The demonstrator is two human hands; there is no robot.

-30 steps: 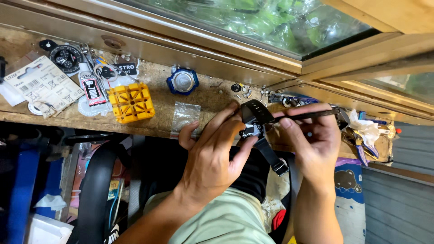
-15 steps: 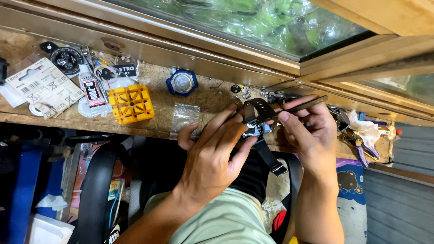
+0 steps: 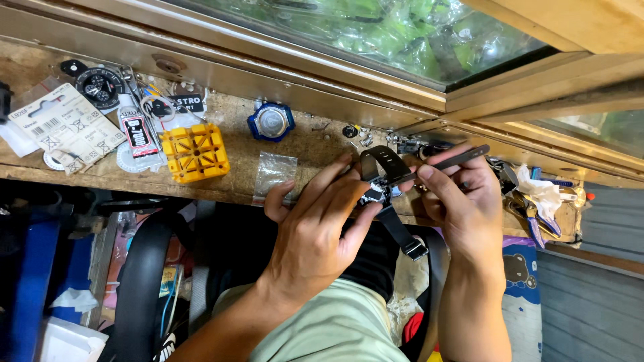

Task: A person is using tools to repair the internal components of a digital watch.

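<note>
My left hand (image 3: 320,224) grips a black wristwatch (image 3: 381,181) by its case, just over the front edge of the wooden bench (image 3: 100,171). One strap curls up over my fingers and the other, with its buckle (image 3: 414,249), hangs down toward my lap. My right hand (image 3: 463,201) pinches a thin dark tool (image 3: 443,163) between thumb and forefinger, its tip laid against the watch where the strap meets the case. The watch face is hidden behind my fingers.
On the bench lie a yellow plastic case holder (image 3: 195,152), a blue watch case (image 3: 271,123), a small clear bag (image 3: 275,173), a glue tube (image 3: 138,131), a carded packet (image 3: 57,124), a black watch dial (image 3: 99,87), pliers and crumpled tissue (image 3: 537,194). A window frame runs along the back.
My right hand has shifted a little with the thin tool, whose far end now points up and to the right. The left hand still holds the watch in the same place.
</note>
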